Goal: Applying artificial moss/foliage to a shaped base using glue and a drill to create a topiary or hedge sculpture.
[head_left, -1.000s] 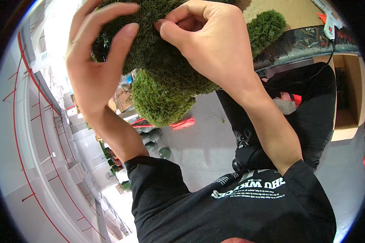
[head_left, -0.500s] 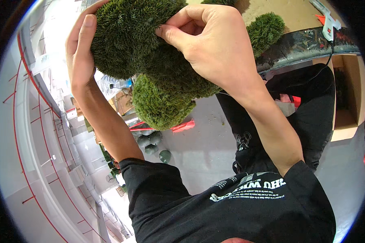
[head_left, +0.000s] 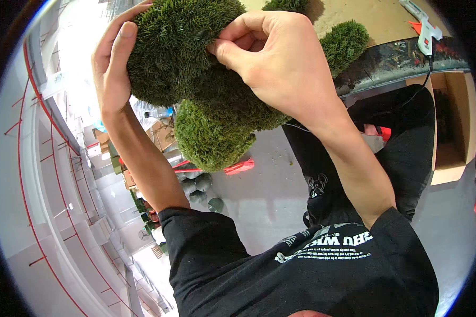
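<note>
A bushy artificial topiary plant of several rounded dark green clumps (head_left: 182, 53) hangs in front of me, with a lighter, yellowish green clump (head_left: 211, 134) at its lower end. My left hand (head_left: 113, 74) cups the left side of the upper clump, thumb stretched along it and fingers partly hidden behind. On the clump's right side my right hand (head_left: 283, 63) is closed in a pinch, thumb and forefinger pressed together at the foliage. What lies between those fingertips is too small to make out.
To the right, a tan board on a paint-stained table (head_left: 402, 61) carries a small green clump (head_left: 345, 45) and a white glue gun (head_left: 426, 31) with a black cord. An open cardboard box (head_left: 449, 169) stands below. Dark round balls (head_left: 198, 185) and a red object (head_left: 239, 167) are beyond the plant.
My left hand and the upper clump have shifted slightly right and down. The right hand keeps its pinch at nearly the same spot.
</note>
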Tool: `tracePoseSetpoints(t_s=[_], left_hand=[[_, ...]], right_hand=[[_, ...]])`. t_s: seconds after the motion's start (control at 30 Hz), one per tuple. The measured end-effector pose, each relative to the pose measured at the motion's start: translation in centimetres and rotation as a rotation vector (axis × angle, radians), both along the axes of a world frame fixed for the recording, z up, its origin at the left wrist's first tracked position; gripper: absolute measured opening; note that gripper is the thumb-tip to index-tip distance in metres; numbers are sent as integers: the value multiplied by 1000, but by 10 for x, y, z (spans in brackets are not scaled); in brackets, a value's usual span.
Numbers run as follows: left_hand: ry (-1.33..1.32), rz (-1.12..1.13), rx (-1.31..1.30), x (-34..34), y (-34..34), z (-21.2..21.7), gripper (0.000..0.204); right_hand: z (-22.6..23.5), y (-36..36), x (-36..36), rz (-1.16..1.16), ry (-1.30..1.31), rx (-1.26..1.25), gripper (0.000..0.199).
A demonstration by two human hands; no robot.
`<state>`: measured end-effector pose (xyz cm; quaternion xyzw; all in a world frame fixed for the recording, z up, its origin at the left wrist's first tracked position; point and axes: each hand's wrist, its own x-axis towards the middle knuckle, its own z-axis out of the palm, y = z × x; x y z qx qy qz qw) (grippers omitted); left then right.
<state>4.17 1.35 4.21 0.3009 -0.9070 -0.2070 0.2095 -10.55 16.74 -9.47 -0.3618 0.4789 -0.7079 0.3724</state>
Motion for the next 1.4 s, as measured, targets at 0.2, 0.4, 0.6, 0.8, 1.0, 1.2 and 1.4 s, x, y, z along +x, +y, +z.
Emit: tracePoseSetpoints(t_s=[0.2, 0.4, 0.6, 0.8, 1.0, 1.2, 1.4], left_hand=[[16, -11, 5, 0, 0, -3, 48], [24, -85, -21, -16, 25, -8, 42], [214, 2, 78, 45, -76, -12, 46], [203, -23, 80, -4, -22, -13, 43], [103, -140, -321, 2, 0, -5, 27], [422, 34, -661, 1, 121, -55, 10], [566, 21, -31, -13, 183, -117, 31]], right_hand=[[12, 8, 15, -103, -78, -30, 14], [43, 15, -11, 81, -232, 238, 18], [11, 9, 15, 63, -358, -143, 13], [-36, 11, 15, -105, -291, -331, 12], [-55, 43, 3, 151, -482, -436, 11], [-72, 57, 6, 168, -468, -434, 12], [-65, 65, 8, 180, -437, -492, 15]])
